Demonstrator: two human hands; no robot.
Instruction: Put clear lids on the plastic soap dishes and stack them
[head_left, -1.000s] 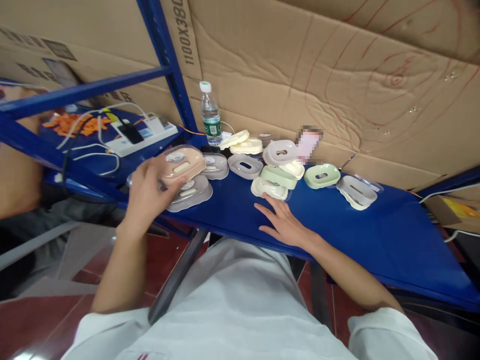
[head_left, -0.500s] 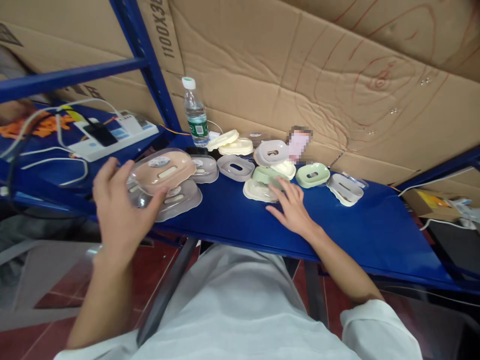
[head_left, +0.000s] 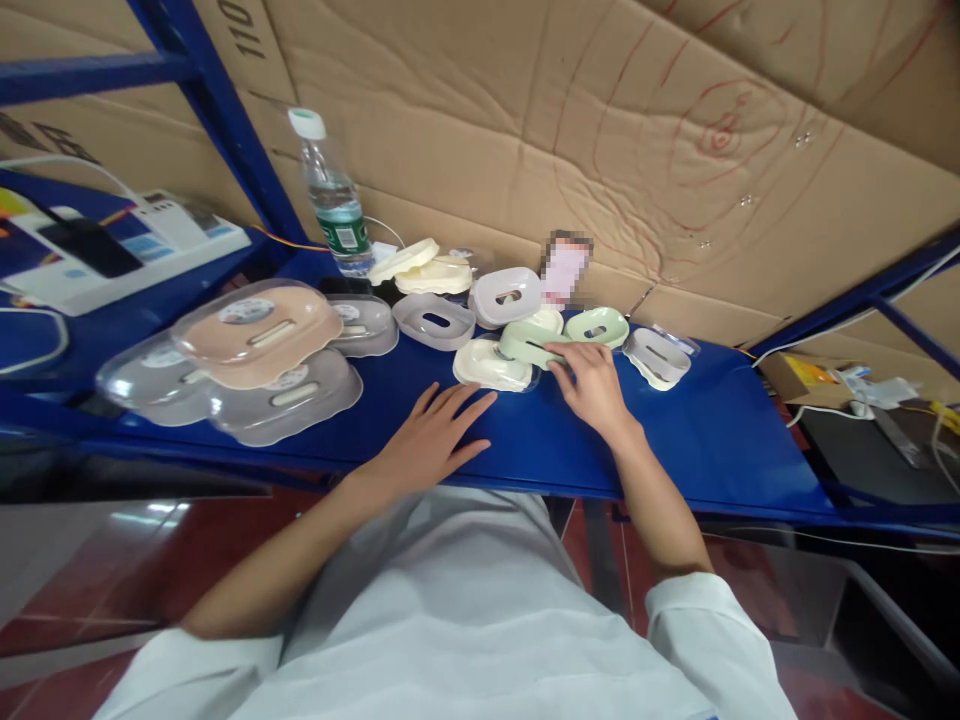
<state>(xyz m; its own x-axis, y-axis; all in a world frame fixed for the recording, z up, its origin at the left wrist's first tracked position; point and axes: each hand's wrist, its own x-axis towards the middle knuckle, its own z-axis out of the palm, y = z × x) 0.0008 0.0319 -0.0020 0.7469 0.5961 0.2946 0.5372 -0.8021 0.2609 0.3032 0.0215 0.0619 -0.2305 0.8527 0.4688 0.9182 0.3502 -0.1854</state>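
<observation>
With thumb and fingers, my right hand (head_left: 591, 385) pinches the right end of a green soap dish part (head_left: 527, 342), tilted above a cream soap dish base (head_left: 491, 365). My left hand (head_left: 424, 438) hovers over or rests on the front of the blue table (head_left: 405, 375), fingers spread, holding nothing. To its left lies a pink soap dish under a clear cover (head_left: 259, 335), stacked on grey covered ones (head_left: 300, 395). A grey oval dish part (head_left: 433, 322), a pale grey one (head_left: 505, 297) and another green one (head_left: 598, 327) stand behind the hands.
A water bottle (head_left: 334, 205) stands at the back left, near cream pieces (head_left: 431, 273). A blurred-out phone-like object (head_left: 566, 265) leans on the cardboard wall (head_left: 465, 130). Further left is a white power strip (head_left: 127, 265). A grey-and-cream dish (head_left: 658, 357) sits at the right.
My left hand has left the pink covered dish and come right to the table's front middle. My right hand has closed on the green part. The view has shifted.
</observation>
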